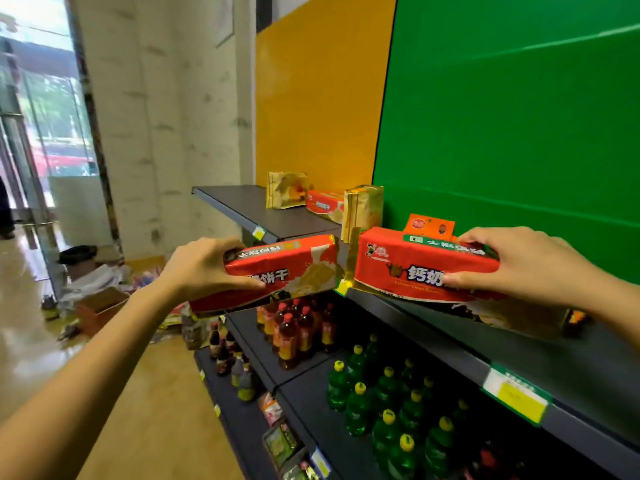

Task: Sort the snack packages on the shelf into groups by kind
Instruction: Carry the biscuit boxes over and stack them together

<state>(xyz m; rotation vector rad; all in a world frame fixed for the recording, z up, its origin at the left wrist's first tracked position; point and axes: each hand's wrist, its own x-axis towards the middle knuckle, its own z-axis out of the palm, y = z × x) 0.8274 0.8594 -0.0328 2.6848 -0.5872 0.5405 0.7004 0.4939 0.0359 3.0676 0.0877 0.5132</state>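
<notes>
My left hand [204,268] grips a red biscuit package [294,268] in the air, in front of the top shelf [242,206]. A second red biscuit package [408,268] is held by my right hand [519,261] just above the shelf board, and another package lies under it. The two red packages nearly touch end to end. Farther back on the shelf lie a third red biscuit package [323,202] and two gold packages, one at the back [285,190] and one nearer [362,211]. An orange-and-green pack [429,226] peeks out behind the right package.
Lower shelves hold dark red-capped bottles [294,327] and green yellow-capped bottles [388,403]. Yellow price tags [516,396] hang on the shelf edge. Boxes and clutter [100,296] lie on the floor at left near a glass door [41,133].
</notes>
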